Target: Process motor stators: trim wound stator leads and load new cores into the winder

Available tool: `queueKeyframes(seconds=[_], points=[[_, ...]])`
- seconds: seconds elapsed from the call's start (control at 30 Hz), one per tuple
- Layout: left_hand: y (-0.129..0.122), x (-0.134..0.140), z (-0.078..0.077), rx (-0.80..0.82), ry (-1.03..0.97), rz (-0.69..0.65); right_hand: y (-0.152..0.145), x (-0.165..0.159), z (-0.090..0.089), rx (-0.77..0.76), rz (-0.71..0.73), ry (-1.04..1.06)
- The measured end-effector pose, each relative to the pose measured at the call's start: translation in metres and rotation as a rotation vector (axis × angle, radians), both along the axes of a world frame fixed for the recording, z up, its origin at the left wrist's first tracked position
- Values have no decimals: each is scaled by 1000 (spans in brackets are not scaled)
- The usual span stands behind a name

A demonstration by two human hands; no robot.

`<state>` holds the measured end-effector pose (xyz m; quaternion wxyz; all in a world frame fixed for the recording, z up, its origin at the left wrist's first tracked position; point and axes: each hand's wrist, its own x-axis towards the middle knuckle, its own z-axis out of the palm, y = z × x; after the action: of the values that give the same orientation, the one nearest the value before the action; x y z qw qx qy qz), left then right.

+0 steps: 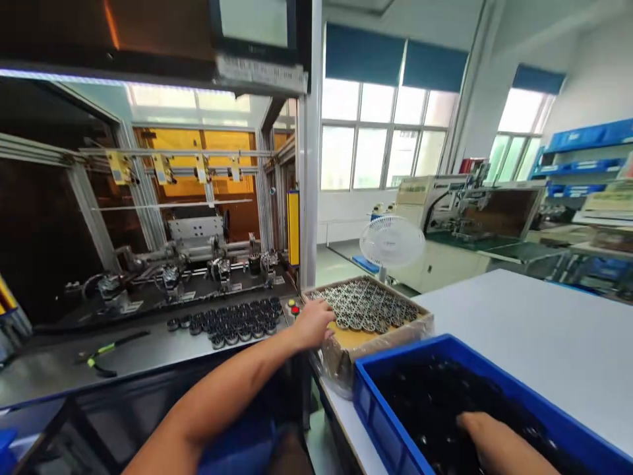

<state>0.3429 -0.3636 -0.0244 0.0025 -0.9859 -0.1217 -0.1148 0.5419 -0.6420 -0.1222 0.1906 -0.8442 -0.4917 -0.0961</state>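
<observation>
My left hand (314,323) hovers at the near left corner of a shallow box (356,340), beside a red button (295,309). Its fingers are partly spread, with nothing visible between them. Rows of round metal parts (366,300) with dark centres fill much of that box. At lower right, my right hand (477,429) dips into a blue bin (378,415) of small black parts (425,389). The fingers of this hand are hidden among the black parts, so its grasp does not show. Several round black parts (237,320) stand grouped on the machine's metal ledge.
An open machine frame with a row of metal fixtures (171,280) stands at left. Green-handled pliers (106,349) lie on its ledge. A yellow safety bar (293,227) edges the opening. Behind the box stands a white fan (391,242); a white table (519,330) extends right.
</observation>
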Motion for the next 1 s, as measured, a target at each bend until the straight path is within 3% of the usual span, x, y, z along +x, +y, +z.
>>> queueKeyframes(seconds=[0.1,0.2,0.37,0.5,0.63,0.67,0.77,0.83,1.0], points=[[3,39,-20,-90,17,41,-5,11,5,-172,34,42],[5,60,-34,-149,3,107,-2,17,1,-196,28,18],[2,71,-34,-287,-87,152,3,17,-7,-167,75,1],[-16,44,-36,-480,-235,141,5,4,8,10,265,1],[-58,-13,-68,-761,-353,104,12,-33,32,295,501,-56],[-71,-26,-78,-918,-399,64,13,-47,38,349,537,-63],[-106,-54,-100,-1660,-608,-125,16,-90,51,436,633,-50],[-123,-64,-103,-1914,-683,-160,17,-114,56,458,716,-27],[-146,-76,-89,-1940,-646,-99,10,-142,55,492,763,11]])
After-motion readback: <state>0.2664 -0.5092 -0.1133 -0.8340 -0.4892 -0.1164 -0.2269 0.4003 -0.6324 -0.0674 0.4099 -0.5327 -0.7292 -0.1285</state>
